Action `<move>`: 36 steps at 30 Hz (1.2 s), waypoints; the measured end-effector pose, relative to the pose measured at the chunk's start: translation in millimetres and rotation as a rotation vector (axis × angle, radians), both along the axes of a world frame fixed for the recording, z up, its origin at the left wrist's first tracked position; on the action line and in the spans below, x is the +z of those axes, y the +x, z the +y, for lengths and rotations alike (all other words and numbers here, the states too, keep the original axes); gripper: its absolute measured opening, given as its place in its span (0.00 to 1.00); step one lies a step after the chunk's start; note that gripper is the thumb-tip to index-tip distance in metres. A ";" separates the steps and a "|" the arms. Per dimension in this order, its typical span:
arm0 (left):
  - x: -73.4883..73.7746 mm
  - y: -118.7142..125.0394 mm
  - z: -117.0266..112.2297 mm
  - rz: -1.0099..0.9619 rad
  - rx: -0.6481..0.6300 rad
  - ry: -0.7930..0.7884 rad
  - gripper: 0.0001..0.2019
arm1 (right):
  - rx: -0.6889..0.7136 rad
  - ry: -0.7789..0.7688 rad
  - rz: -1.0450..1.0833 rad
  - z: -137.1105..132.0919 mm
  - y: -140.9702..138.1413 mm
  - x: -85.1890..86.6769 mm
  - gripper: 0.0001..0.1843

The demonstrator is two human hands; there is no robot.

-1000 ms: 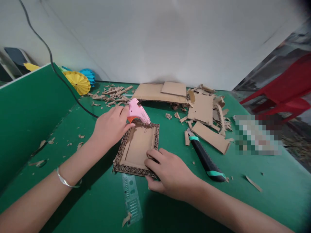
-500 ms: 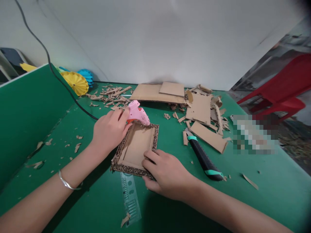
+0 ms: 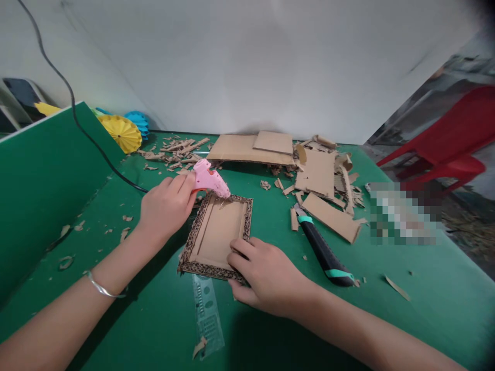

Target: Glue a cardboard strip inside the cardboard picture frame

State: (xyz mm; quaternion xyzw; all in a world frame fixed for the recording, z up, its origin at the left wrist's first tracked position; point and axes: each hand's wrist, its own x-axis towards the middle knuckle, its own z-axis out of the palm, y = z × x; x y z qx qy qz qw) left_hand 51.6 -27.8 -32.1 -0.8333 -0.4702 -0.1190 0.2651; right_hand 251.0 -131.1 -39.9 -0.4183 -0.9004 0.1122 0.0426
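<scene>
Green covers the whole table (image 3: pixel 406 319), which backs onto a plain white wall and has a green board (image 3: pixel 42 175) standing along its left edge. Near the middle lies a cardboard frame (image 3: pixel 216 234), flat, with a patterned rim around a plain panel.

The left hand (image 3: pixel 164 208) is wrapped tight around a pink glue gun (image 3: pixel 209 179), fingers curled on the grip, with the nozzle tipped down onto the far rim of the frame. A black cord (image 3: pixel 73 111) trails from behind that hand up the wall. The right hand (image 3: pixel 263 275) lies half open, fingertips (image 3: pixel 236 253) pressed flat on the near right corner of the frame to pin it down.

Just right of the frame lies a utility knife (image 3: pixel 323 247) with teal bands; whether its blade is out cannot be told. A clear ruler (image 3: pixel 209 314) sits just under the near edge of the frame. Cardboard sheets (image 3: pixel 251 147) and scraps (image 3: pixel 178 149) crowd the back of the table, with paper fans (image 3: pixel 121 131) at the far left and a red chair (image 3: pixel 444 149) beyond the right edge.

I see 3 risks: hot glue could string across the panel if the nozzle drags; the right fingertips sit on the rim being glued and could get burned; and the cord could snag on the board's edge and jerk the gun off its line.
</scene>
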 end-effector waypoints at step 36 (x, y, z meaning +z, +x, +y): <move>4.9 -2.7 1.4 0.041 -0.006 0.046 0.17 | -0.012 -0.018 0.005 -0.9 3.3 -1.0 0.11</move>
